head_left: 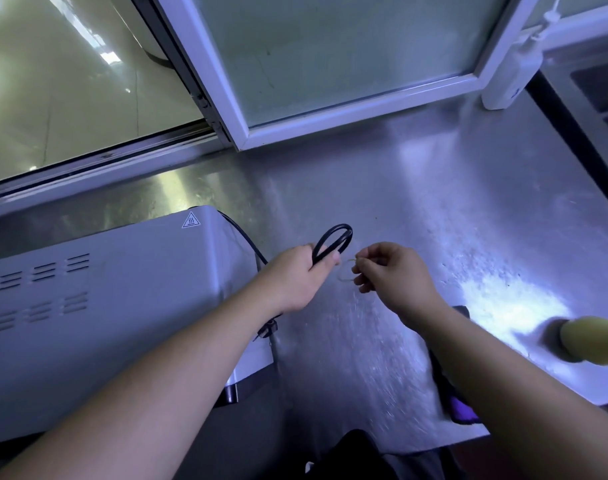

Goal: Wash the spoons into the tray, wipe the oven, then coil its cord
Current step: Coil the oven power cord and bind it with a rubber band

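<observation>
Your left hand (297,273) is closed around the folded black cord (332,242) beside the oven (105,306), keeping its loops bunched, while your right hand (392,273) pinches a thin rubber band (344,271) next to it, probably to bind them. Both hover over a scuffed steel counter (451,202) under a window (330,64).

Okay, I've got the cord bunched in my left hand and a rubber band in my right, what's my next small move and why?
Probably slip the rubber band over the cord loop. Your left hand already grips the folded black cord beside the oven, its loop end poking free, and your right hand holds the band open right next to it.
</observation>
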The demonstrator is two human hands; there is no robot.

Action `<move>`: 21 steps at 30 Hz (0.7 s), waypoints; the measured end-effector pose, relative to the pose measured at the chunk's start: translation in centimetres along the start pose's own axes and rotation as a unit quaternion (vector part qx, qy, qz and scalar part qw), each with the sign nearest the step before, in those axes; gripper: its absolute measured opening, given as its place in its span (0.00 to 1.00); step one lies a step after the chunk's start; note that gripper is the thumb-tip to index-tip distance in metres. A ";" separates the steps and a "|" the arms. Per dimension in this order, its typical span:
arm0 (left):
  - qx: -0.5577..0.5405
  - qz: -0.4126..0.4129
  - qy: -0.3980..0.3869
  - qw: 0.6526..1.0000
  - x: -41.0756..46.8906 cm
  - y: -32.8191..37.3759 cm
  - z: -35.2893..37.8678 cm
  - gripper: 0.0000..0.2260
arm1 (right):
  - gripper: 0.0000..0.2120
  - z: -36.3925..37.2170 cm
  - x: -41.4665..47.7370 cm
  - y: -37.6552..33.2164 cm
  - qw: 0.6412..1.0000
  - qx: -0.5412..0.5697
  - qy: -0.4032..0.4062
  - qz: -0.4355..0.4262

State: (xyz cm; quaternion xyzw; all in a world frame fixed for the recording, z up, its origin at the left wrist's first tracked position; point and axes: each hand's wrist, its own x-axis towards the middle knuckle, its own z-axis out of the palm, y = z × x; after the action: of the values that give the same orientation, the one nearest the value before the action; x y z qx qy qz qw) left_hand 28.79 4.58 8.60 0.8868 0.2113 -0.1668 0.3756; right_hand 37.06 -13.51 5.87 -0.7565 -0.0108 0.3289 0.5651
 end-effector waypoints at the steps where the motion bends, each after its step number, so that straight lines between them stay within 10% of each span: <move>1: 0.006 0.004 -0.004 1.000 -0.3 0.2 -0.1 0.21 | 0.05 0.1 -0.3 -0.3 1.000 0.015 -0.006 0.001; 4: 0.013 0.017 -0.006 1.000 -1.2 0.4 -0.2 0.09 | 0.05 0.2 -1.0 -1.0 0.998 0.061 -0.035 -0.004; 10: -0.015 0.011 -0.026 0.999 -2.0 0.1 -0.3 0.21 | 0.06 0.0 -2.0 -2.0 0.992 0.103 -0.067 -0.014; 21: -0.019 0.028 -0.088 0.996 -1.9 0.4 -0.8 0.13 | 0.06 -0.3 -1.8 -2.3 0.978 0.165 -0.121 0.027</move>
State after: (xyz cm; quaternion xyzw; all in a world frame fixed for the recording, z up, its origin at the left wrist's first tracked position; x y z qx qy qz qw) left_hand 27.48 4.45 10.27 0.8672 0.1552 -0.2295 0.4138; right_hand 36.63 -13.64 8.80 -0.6070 -0.0043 0.4307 0.6678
